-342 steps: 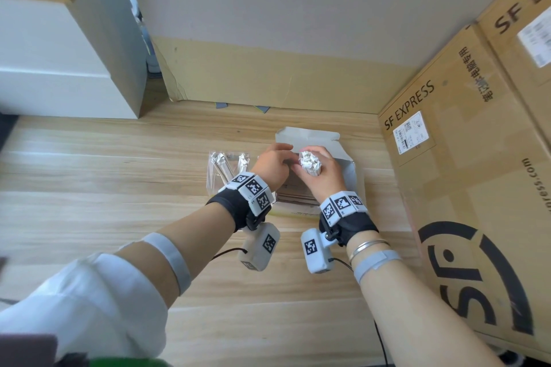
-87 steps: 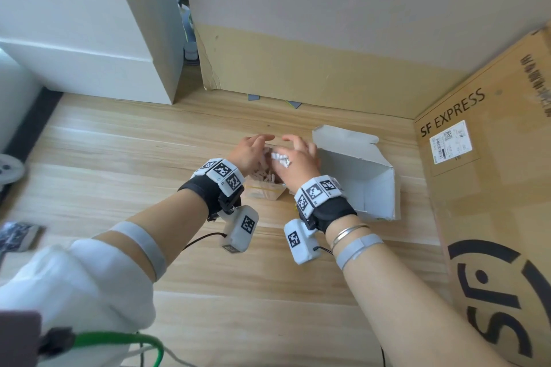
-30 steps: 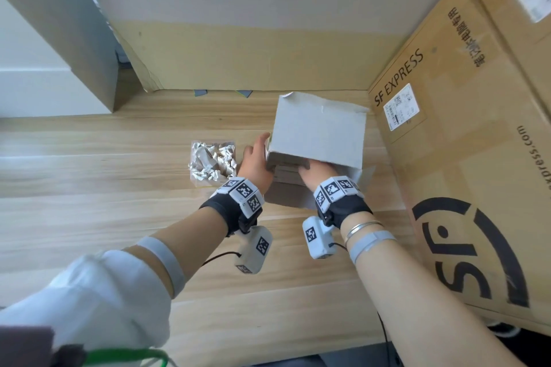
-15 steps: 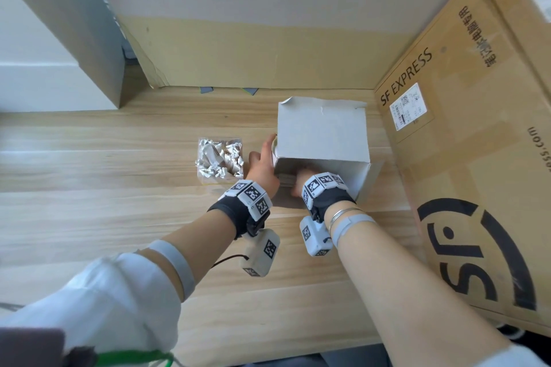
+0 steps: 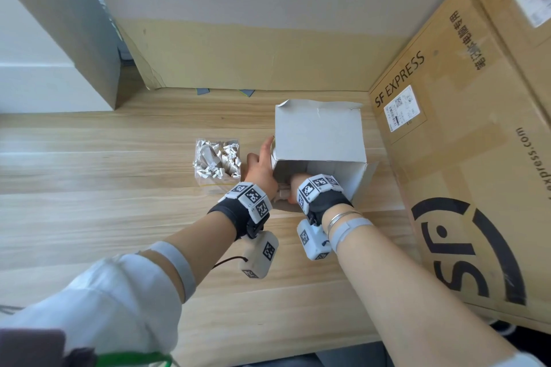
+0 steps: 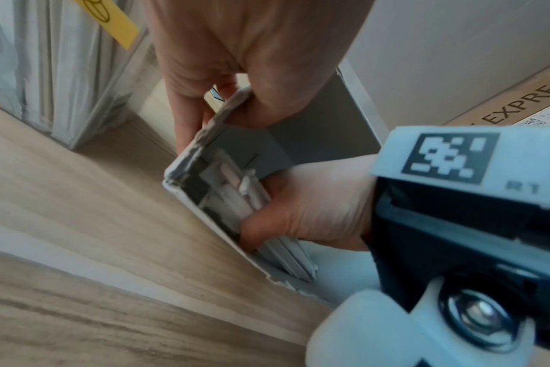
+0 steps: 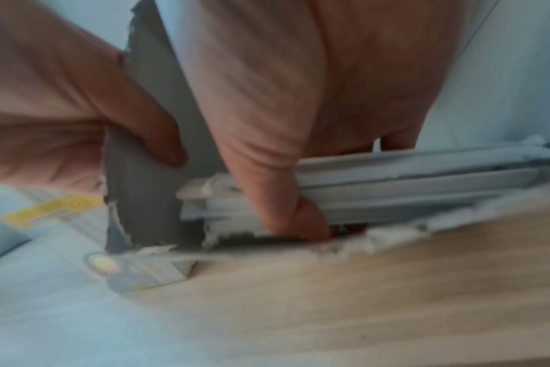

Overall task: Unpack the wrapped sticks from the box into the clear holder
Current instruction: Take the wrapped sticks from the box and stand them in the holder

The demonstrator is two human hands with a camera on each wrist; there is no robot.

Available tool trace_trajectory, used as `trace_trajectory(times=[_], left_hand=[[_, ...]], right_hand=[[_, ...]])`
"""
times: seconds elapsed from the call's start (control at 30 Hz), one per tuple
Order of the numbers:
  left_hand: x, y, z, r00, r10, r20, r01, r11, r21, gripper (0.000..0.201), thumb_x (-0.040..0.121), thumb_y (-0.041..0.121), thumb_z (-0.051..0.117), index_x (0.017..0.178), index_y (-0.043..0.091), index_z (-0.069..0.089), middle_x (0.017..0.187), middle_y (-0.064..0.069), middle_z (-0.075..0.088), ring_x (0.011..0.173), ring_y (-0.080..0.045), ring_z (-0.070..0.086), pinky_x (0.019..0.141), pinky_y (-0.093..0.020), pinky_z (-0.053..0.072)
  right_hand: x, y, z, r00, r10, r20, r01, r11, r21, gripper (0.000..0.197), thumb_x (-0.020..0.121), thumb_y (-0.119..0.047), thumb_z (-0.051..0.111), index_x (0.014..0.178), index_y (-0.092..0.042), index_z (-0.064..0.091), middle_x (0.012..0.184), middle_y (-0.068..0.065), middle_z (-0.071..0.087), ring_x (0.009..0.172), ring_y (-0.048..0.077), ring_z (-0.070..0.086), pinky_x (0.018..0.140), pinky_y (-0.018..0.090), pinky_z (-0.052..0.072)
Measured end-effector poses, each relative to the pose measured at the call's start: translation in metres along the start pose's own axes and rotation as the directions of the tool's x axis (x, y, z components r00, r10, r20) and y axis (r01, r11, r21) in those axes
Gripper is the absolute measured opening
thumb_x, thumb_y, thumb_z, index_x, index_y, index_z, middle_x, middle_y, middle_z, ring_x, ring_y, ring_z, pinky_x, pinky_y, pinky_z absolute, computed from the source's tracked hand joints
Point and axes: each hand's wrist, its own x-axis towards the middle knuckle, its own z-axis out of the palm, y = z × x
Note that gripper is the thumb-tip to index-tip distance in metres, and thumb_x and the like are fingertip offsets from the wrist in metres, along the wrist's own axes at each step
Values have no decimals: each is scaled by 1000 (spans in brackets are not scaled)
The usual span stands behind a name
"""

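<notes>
The white cardboard box (image 5: 319,134) lies on its side on the wooden table, its opening facing me. My left hand (image 5: 264,158) grips the box's left wall (image 6: 229,109), thumb inside and fingers outside. My right hand (image 5: 295,185) is inside the opening, where its thumb and fingers hold a bundle of paper-wrapped sticks (image 7: 408,183) lying on the box floor. The bundle's near ends (image 6: 286,253) stick out past the torn front edge. The clear holder (image 5: 217,162) stands just left of the box, packed with several wrapped sticks standing upright.
A large brown SF Express carton (image 5: 465,158) stands close on the right of the box. A cardboard sheet (image 5: 253,56) leans on the wall behind. A tall grey and white box (image 5: 59,33) stands at the far left. Bare table (image 5: 104,188) stretches to the left and front.
The box, tilted up a second ago, now lies flat on its side. My right hand has gone deeper into the opening and closed round the stick bundle. My left hand stays on the left wall.
</notes>
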Motion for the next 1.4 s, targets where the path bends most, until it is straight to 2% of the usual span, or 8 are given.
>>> trace_trajectory(times=[0.23,0.43,0.7,0.87,1.0,1.13,1.27,1.4], left_hand=[[-5,10,-9,1000,-20,-6,20,1000,2,94,80,-20,41,151,26,-2,135,-19,31,56,-10,32,75,-29,46],[-11,18,-19,1000,-2,8,1,993,117,96,82,-15,43,149,26,-14,141,-14,35,94,-28,56,75,-28,44],[-15,16,-21,996,-35,76,11,958,288,94,86,-10,42,147,25,-19,129,-21,50,105,-31,61,80,-31,48],[-14,18,-32,996,21,91,-42,970,240,72,89,-7,38,150,23,14,155,-12,22,135,-29,40,105,-35,39],[-10,12,-55,972,206,-113,-193,974,114,54,91,-5,39,139,19,41,140,-10,46,122,-25,52,97,-32,44],[-11,-8,-78,910,301,-285,-199,920,337,56,90,24,52,142,30,34,143,-6,41,132,-29,34,108,-37,30],[-11,-31,-85,975,118,-190,-15,882,470,62,85,62,40,141,54,14,158,2,13,146,-29,5,117,-50,9],[-3,-49,-83,991,80,-106,-30,913,407,56,89,59,38,141,53,18,157,4,12,143,-30,16,115,-48,21]], right_hand=[[-7,14,-11,989,-31,-143,59,978,199,30,91,-20,56,115,-3,62,117,16,65,108,30,62,87,32,46],[-25,32,-12,916,50,-398,235,737,634,30,85,-31,65,61,-23,50,60,-8,55,57,9,52,55,17,38],[-27,20,-13,883,55,-466,343,603,721,34,89,-35,58,60,-19,46,55,-3,51,51,8,47,54,19,35],[-28,12,-21,845,86,-527,427,485,763,38,91,-31,55,58,-17,43,54,2,47,53,17,45,57,19,39],[-30,-2,-34,807,70,-587,504,437,745,46,92,-32,54,51,-15,39,52,3,44,55,21,44,64,28,39],[-32,-20,-44,781,57,-622,548,413,727,48,93,-34,51,51,-16,37,53,5,44,54,20,45,66,29,40],[-36,-37,-52,747,45,-664,611,347,711,47,94,-30,51,51,-16,37,51,2,43,52,18,43,68,30,40],[-43,-55,-61,708,32,-706,674,271,687,46,95,-27,51,52,-18,37,50,0,40,50,18,40,64,30,38]])
